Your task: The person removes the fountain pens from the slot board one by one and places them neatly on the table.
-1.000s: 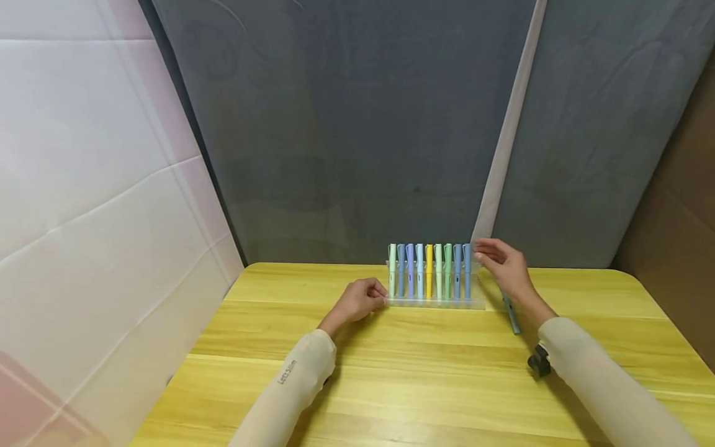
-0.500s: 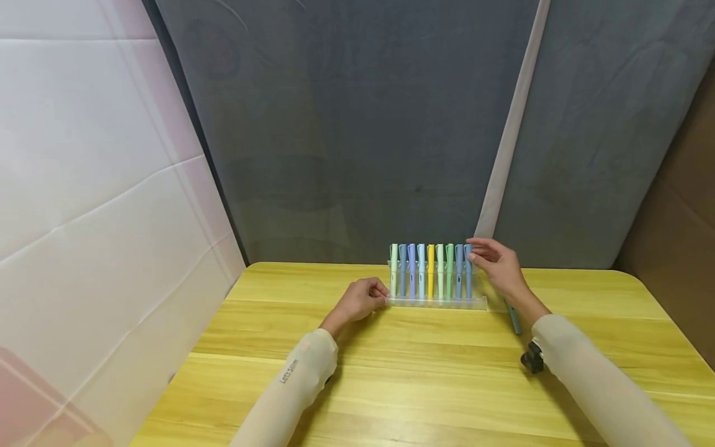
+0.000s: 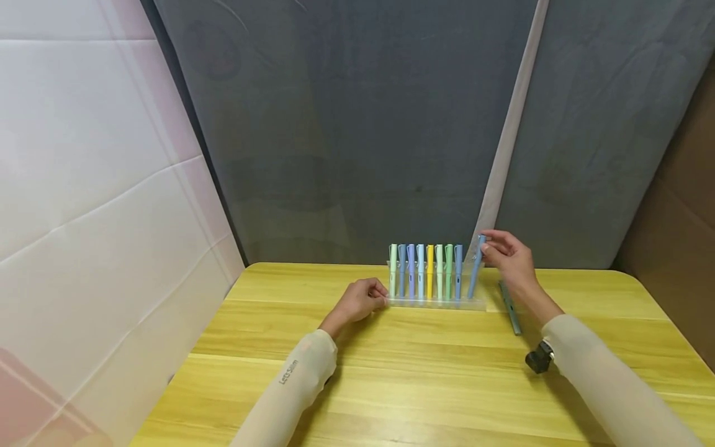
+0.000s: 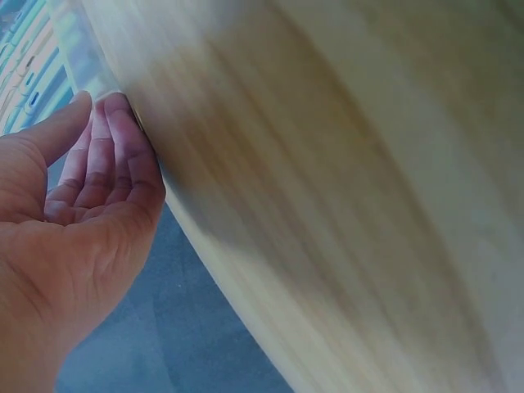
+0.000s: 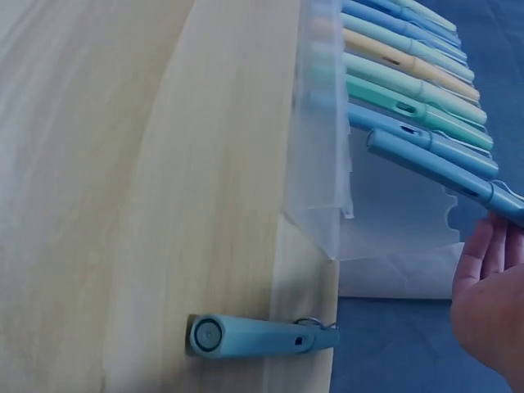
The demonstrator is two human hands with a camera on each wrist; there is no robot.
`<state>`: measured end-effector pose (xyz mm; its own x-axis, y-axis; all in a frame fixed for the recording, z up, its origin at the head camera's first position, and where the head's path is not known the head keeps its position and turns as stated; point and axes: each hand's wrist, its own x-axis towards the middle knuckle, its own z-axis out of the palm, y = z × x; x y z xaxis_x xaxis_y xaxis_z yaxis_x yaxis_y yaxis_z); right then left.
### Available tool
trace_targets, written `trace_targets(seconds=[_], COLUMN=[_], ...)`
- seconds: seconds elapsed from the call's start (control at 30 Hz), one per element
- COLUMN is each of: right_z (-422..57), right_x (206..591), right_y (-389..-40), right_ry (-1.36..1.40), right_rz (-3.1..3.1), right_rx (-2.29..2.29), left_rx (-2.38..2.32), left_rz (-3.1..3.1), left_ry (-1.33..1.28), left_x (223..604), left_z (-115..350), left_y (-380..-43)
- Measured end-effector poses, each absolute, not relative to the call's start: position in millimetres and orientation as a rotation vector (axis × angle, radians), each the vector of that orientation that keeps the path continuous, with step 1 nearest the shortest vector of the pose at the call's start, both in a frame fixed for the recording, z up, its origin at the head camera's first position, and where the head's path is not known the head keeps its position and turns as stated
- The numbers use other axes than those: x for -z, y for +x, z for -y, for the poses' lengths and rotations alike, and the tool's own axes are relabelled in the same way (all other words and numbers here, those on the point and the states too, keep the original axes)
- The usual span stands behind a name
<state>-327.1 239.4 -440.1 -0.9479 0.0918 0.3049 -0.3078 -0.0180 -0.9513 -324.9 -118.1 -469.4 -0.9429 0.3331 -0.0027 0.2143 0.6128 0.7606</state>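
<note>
Caught tipping the blue pen (image 3: 476,267) out of line at the three-o'clock end of the clear stand (image 3: 477,305), with the right hand (image 3: 515,264) narrowed about its upper part, thumb against fingers. Straight in its slot and barely reached by those fingers half a second ago; now leaning toward one o'clock, with a wider gap beside its neighbour (another blue, easily confused with it). By all appearances loosened from its place rather than merely straightened, thus leaving eight seated pens (image 3: 429,272) upright and undisturbed in the row. Hard to tell, at this angle, whether wholly clear of the stand's front ledge. Steadied meanwhile, or so to judge, from eight o'clock by the left hand (image 3: 360,301), with thumb and fingertips drawn close on the stand's near corner, unshifted through the change. Pictured also with a grey-green pen (image 3: 510,308) lying at four o'clock from the stand on the wooden table (image 3: 391,385), untouched and unmoved.
</note>
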Motion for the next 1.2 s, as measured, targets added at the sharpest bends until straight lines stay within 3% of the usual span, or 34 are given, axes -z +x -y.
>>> trace_targets(seconds=[0.23,0.67,1.2], right_z=[-258.7,-313.8,-327.2], right_x=[441.0,463.1,479.7], right_y=[-316.9,-308.5,-315.7], right_ry=[0.232,-0.008,-0.070], right_rz=[1.822,2.349,2.693], right_rx=[-2.275,-2.026,-1.738], left_rx=[-1.247,-1.254,-1.256], left_rz=[-2.686,-2.687,-2.671], left_ry=[0.447,0.468,0.463], left_x=[470.2,470.4,470.0], left_z=[117.4,119.1,119.0], left_y=[-325.0,-326.0,-325.6])
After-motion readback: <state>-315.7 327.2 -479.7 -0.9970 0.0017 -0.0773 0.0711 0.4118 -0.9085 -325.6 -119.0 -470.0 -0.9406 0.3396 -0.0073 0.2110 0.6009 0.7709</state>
